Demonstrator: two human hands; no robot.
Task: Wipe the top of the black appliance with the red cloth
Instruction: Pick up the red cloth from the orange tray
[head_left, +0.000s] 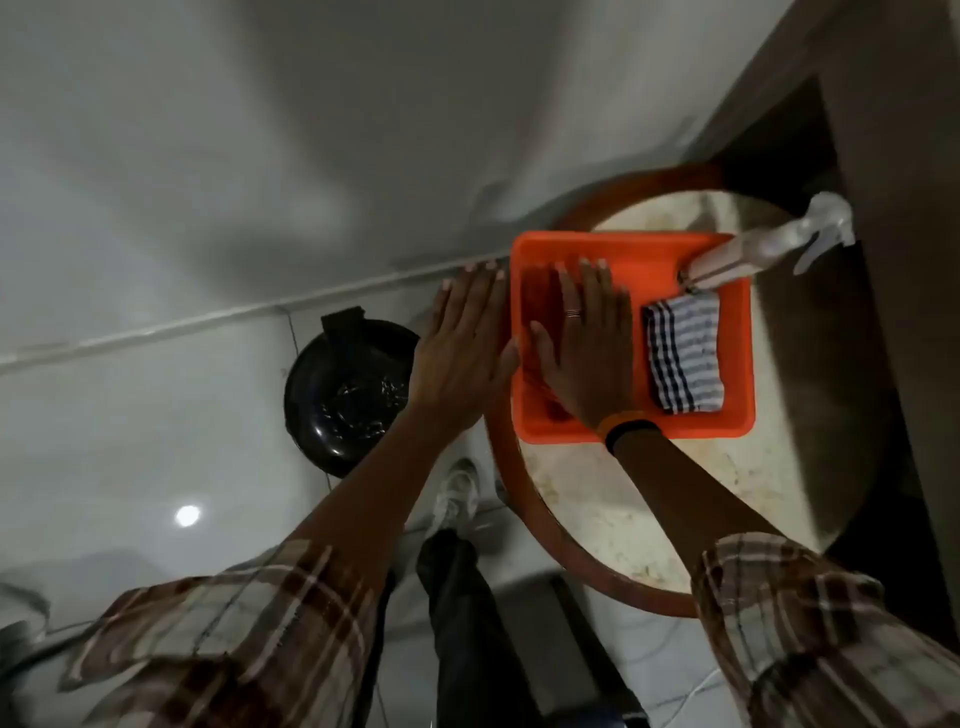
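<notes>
Right hand (587, 343): flat, fingers spread, pressing the red cloth (537, 312) in the orange plastic tray (623, 249).
Left hand (462, 338): released, flat, at the tray's 9 o'clock.
Round black appliance (348, 395): on the floor, further toward 9 o'clock.

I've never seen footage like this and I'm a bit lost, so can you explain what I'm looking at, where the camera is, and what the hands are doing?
There is no machine here: one wide-angle camera sits on a person's head and looks down, so you see their own arms in plaid sleeves, their legs and a shoe.

On a round table stands an orange tray. In it lie a red cloth, a blue and white striped cloth and a clear spray bottle resting over the far corner.

The right hand, with a ring and an orange wristband, lies flat and open over the red cloth; it has not gripped it. The left hand is open too, beside the tray's left edge, holding nothing.

Lower down on the left, on the floor, is the round black appliance, not yet wiped.
</notes>
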